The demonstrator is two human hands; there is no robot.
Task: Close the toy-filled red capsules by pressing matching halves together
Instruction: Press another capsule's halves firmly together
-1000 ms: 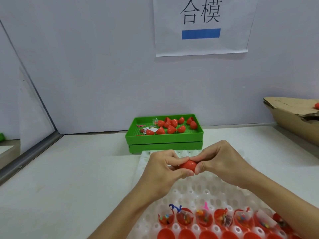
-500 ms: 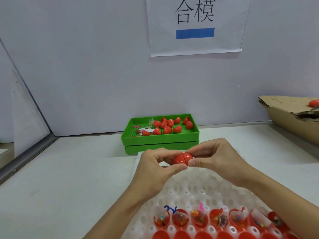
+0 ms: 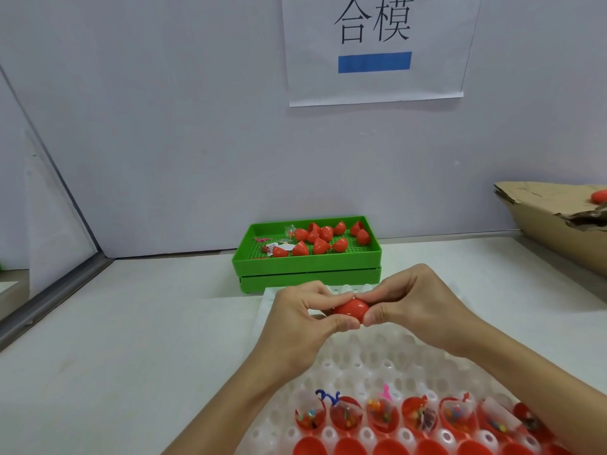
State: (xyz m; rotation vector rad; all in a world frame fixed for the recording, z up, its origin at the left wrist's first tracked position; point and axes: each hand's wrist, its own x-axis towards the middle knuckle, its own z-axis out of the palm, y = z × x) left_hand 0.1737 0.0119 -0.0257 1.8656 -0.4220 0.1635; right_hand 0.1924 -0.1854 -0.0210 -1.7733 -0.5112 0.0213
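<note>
A white counter (image 3: 115, 339) is seen along a pale wall, on which a paper sign (image 3: 377, 47) is hung. On the counter, a white moulded tray (image 3: 377, 366) is laid in front of the person, and behind it a green tray (image 3: 307, 257) is stacked on a second one; loose red capsule halves (image 3: 320, 238) and a few small toy bits are held in its top. A cardboard box (image 3: 551, 221) is placed at the far right, with one red piece visible on it. Along the near edge of the white tray, a row of open red halves filled with bagged toys (image 3: 410, 418) is seated, and below it a row of plain red halves (image 3: 387, 448) is partly cut off by the frame. The work is therefore judged to be at an early stage: many filled halves remain to be capped. One red capsule (image 3: 350, 308) is held in the air above the far part of the white tray, between both hands. It is pinched from the left by the thumb and fingers of the left hand (image 3: 302, 323) and from the right by those of the right hand (image 3: 417, 307), the fingertips almost meeting over its top. No gap is visible in its seam, though much of it is hidden by fingers, so full closure cannot be confirmed.
</note>
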